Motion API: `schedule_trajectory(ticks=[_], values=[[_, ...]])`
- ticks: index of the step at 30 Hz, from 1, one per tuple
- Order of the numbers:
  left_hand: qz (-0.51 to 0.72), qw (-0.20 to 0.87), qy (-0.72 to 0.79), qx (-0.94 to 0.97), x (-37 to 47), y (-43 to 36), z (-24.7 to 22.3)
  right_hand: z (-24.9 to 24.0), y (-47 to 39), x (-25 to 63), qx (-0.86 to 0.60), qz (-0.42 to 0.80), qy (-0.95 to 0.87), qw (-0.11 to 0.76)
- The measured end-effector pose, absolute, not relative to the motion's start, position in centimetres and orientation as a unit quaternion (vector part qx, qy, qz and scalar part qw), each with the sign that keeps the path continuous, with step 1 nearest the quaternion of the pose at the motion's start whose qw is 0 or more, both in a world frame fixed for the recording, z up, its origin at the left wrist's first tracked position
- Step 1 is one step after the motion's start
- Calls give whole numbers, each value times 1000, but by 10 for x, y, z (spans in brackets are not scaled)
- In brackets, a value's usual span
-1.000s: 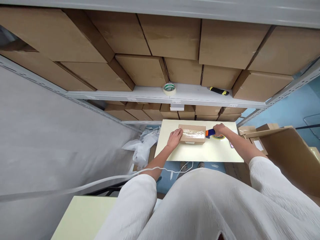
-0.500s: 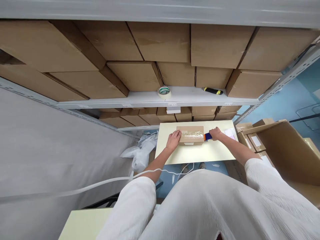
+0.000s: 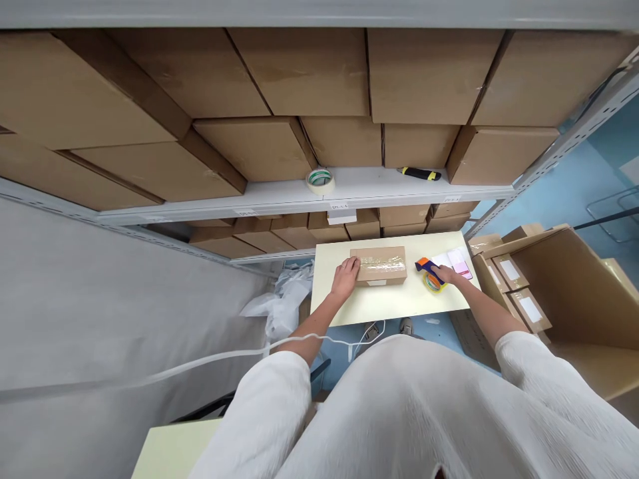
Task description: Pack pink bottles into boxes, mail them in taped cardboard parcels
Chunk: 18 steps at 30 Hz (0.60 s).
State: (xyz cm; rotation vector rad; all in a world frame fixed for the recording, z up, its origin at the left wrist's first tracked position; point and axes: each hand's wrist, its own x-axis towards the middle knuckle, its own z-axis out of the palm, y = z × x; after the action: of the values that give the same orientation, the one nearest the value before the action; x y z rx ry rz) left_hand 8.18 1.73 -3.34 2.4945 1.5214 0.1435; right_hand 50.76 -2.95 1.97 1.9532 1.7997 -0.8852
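Note:
A small cardboard box (image 3: 382,267) lies on the pale yellow table, with shiny clear tape along its top and a white label on its near side. My left hand (image 3: 345,278) grips the left end of this box, its fingers over the top edge. To the right of the box, apart from it, my right hand (image 3: 444,273) is closed round the handle of a tape dispenser (image 3: 427,266). The dispenser is dark blue and orange with a yellow-rimmed roll. White and pink papers (image 3: 460,263) lie just beyond my right hand.
A grey shelf (image 3: 279,195) full of cardboard boxes stands behind the table (image 3: 359,311). On it lie a tape roll (image 3: 320,180) and a black-and-yellow utility knife (image 3: 420,173). A large open carton (image 3: 582,293) holding smaller boxes stands right. A white cable (image 3: 200,367) crosses at left.
My right hand has drawn the tape dispenser away from the box's right end, to the right, and turned it so its roll shows. My left hand stays on the box.

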Motion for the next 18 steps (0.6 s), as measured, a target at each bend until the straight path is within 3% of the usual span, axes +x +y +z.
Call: schedule_trajectory(ticks=[4,7,10,14,18], values=[[51,112,512,850,80,18,-35,32,-45,512,737,-351,573,74],[56,119,511,849,80,18,-34,64,-48,514,738,-345,572,-97],[68,124,511,848,80,17,-34,113,-31,502,678,-283,651,-191],[84,125,506,849,78,16,-35,172,31,459,592,-121,759,-245],[88,133,498,852,75,17,-35,196,111,409,543,-41,806,-231]])
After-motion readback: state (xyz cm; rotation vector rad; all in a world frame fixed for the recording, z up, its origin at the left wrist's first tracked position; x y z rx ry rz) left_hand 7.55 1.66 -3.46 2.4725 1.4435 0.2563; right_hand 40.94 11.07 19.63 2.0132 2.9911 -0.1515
